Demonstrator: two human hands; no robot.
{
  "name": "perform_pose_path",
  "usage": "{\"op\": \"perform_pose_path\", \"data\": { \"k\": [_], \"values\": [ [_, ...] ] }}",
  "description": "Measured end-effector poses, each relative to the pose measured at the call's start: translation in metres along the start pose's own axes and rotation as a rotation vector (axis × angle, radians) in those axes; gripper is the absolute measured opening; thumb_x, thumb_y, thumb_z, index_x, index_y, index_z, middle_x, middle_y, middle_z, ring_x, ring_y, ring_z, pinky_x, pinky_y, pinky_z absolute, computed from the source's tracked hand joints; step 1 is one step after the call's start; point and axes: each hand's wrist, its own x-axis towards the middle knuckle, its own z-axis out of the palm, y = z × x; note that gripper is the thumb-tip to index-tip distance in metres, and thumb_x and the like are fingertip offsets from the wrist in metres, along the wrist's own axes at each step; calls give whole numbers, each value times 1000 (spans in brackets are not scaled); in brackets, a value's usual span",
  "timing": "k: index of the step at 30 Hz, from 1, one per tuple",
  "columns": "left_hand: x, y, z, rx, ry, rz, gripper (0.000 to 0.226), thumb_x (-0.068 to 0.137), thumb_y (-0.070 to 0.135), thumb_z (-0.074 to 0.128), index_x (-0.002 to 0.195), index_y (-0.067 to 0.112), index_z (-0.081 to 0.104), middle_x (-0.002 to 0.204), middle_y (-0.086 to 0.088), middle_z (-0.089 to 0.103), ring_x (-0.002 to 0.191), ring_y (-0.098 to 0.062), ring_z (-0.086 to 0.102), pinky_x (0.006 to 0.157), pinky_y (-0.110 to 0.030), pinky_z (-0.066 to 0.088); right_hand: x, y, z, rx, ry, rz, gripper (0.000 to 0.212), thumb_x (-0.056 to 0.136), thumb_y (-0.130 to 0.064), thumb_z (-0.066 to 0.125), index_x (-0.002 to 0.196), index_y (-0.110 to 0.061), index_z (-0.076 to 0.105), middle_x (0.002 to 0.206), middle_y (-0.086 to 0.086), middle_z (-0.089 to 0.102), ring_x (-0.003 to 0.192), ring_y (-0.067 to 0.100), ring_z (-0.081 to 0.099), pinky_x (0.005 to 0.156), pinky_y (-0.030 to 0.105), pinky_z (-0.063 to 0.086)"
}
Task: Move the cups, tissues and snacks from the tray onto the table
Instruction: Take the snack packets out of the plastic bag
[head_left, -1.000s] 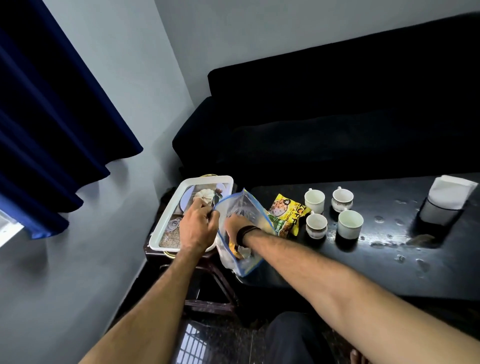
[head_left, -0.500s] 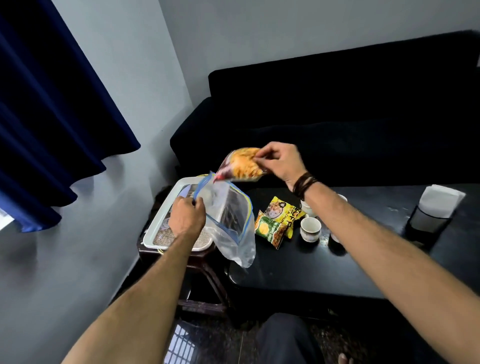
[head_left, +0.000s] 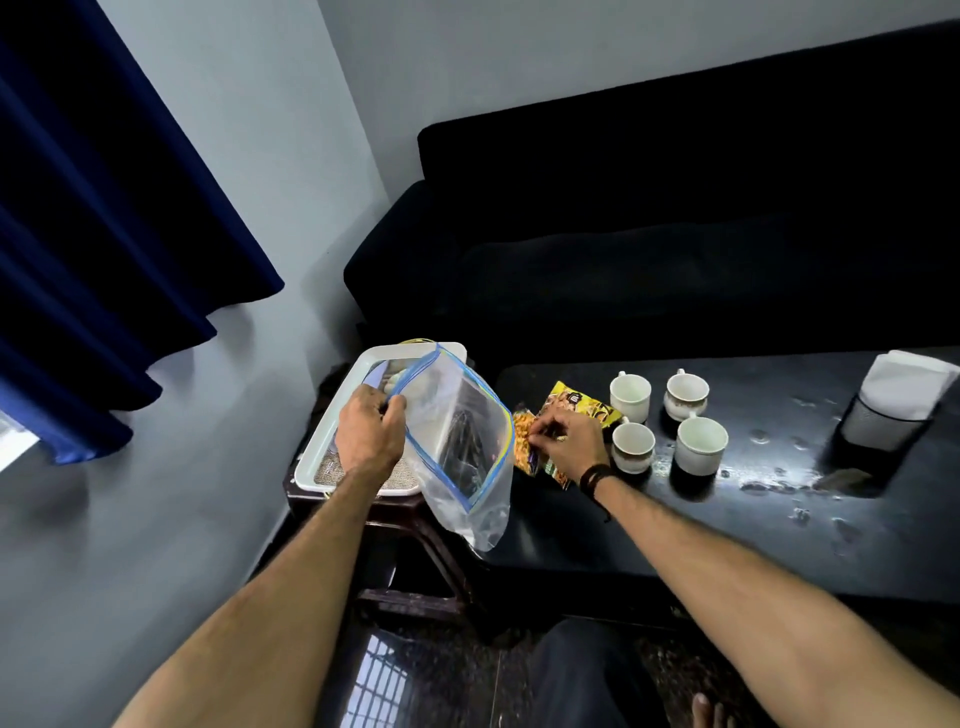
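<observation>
Head view: left hand (head_left: 368, 436) grips a clear zip bag (head_left: 457, 447) over the white tray (head_left: 332, 452); right hand (head_left: 569, 441) fingers pinch an orange snack packet (head_left: 523, 447) on the black bench (head_left: 727, 509), beside four cups (head_left: 670, 421).

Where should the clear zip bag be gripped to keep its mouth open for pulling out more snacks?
Judging by its pose, at the blue zip rim of the clear zip bag, from the tray side, where the left hand pinches it now. The rim is the stiffest part, and the limp body hangs below it, so the mouth faces the right hand at the snack packets.
</observation>
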Motion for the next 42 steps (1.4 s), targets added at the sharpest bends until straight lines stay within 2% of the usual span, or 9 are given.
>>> {"op": "perform_pose_path", "data": {
  "k": [4,11,16,21,27,31,35,38,42],
  "values": [
    [1,-4,2,-43,-5,-17,20,84,24,55,77,5,57,80,-6,61,74,-25,55,63,-35,44,-6,17,12,-265,-227,23,10,86,-4,66,87,-10,74,96,5,73,96,21,66,85,29,50],
    [-3,8,20,-145,-106,-42,17,81,28,56,71,15,53,74,4,57,66,-12,49,57,-28,37,-3,26,-3,-459,-186,-4,11,87,-13,63,94,-16,70,118,1,57,117,19,51,93,36,48],
    [-5,33,29,-453,-282,-109,35,86,14,54,53,22,43,54,5,43,54,-11,39,60,-31,36,11,3,-20,3,-46,-2,26,89,-31,69,100,-8,69,110,10,64,101,22,59,93,36,48],
    [-14,81,19,-719,-399,-150,23,93,12,48,80,2,64,81,-19,58,78,-28,53,80,-52,52,14,-23,-27,680,-527,362,95,77,-78,52,152,-27,23,151,4,43,136,25,45,110,60,34],
    [-37,163,9,-1044,-766,-349,46,98,33,43,113,-4,67,104,-23,65,91,-37,59,75,-41,50,20,-67,-48,1225,-613,105,54,95,-23,59,146,-14,42,145,21,48,132,40,47,111,59,35],
    [-42,189,7,-792,-480,45,32,90,30,62,79,-1,63,77,-14,58,77,-24,54,71,-38,46,27,-101,-94,1046,-311,-16,42,90,-1,60,132,-1,54,125,22,62,110,32,62,93,41,51],
    [-43,192,6,-561,-205,160,68,62,65,72,113,22,60,125,0,48,113,-13,48,98,-36,42,28,-117,-152,1190,-173,8,40,92,8,45,127,-8,58,115,14,69,96,27,70,85,43,58],
    [-56,192,7,-929,-588,38,103,58,65,81,145,34,36,149,-6,41,129,-27,50,103,-54,44,16,-131,-182,1316,-238,51,37,97,1,41,132,-1,53,116,18,67,96,28,70,97,46,50],
    [-82,214,13,-1139,-720,110,86,68,45,84,134,4,49,120,-22,65,109,-39,64,91,-51,53,-11,-141,-185,1008,-345,106,23,99,-2,41,105,3,62,90,10,74,83,24,67,83,34,58]
  ]
}}
